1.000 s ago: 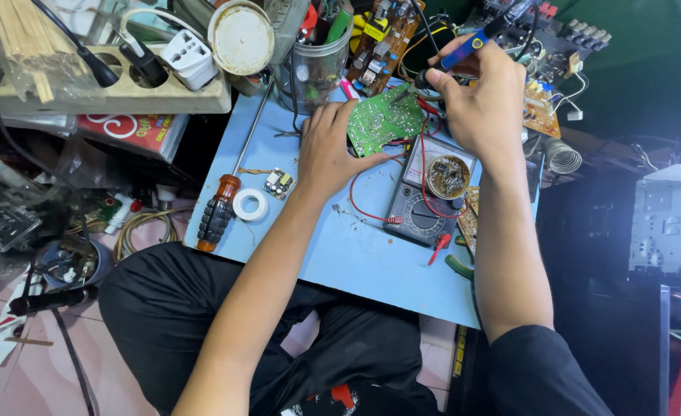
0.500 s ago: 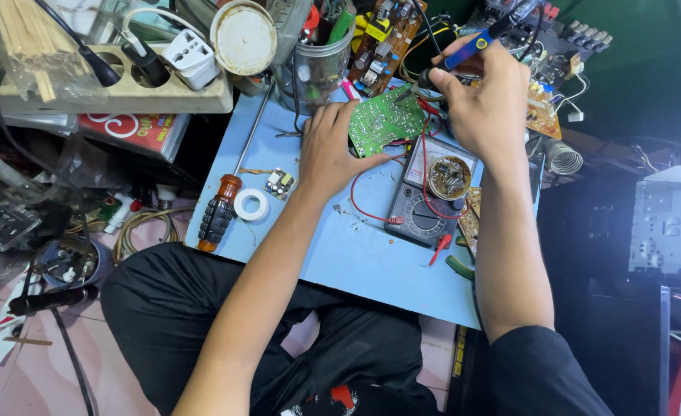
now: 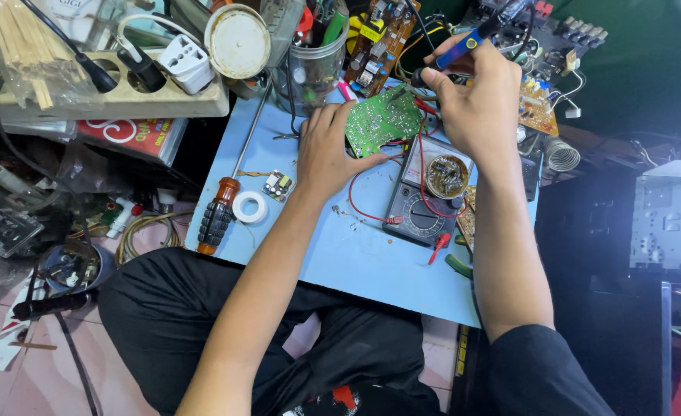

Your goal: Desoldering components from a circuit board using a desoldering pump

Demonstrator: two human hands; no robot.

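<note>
Nearest the camera, black trousers [image 3: 202,331] are seen under the front edge of a light blue work mat [image 3: 340,254], which is laid across the lap area. On the mat's left part a screwdriver with an orange and black handle [image 3: 219,216] is lain with its long shaft pointing away, and a small roll of white tape [image 3: 249,207] is found just beside the handle, with a small loose component [image 3: 278,185] a little further on. To the right, a dark analogue multimeter [image 3: 421,204] is set flat, its red lead [image 3: 367,208] curled over the mat; a small round tin [image 3: 447,176], filled with a brownish, lumpy paste or wire residue (contents not resolved exactly), is rested on the meter's upper part. Beyond that, a green circuit board [image 3: 383,119], solder side up, is gripped at its left edge by the left hand [image 3: 327,150], thumb under the near edge and fingers curled along the far one. The right hand [image 3: 479,104] is closed around a blue-handled soldering iron [image 3: 464,46], pen-fashion, with the tip directed toward the board's upper right corner; contact cannot be confirmed. Further back, a clear plastic jar [image 3: 313,69] is noted, packed upright with pens and hand tools with red and green handles. A round white lid [image 3: 237,40] is seen to its left, and a beige power strip [image 3: 102,96] with a white adapter plugged in is at far left.
</note>
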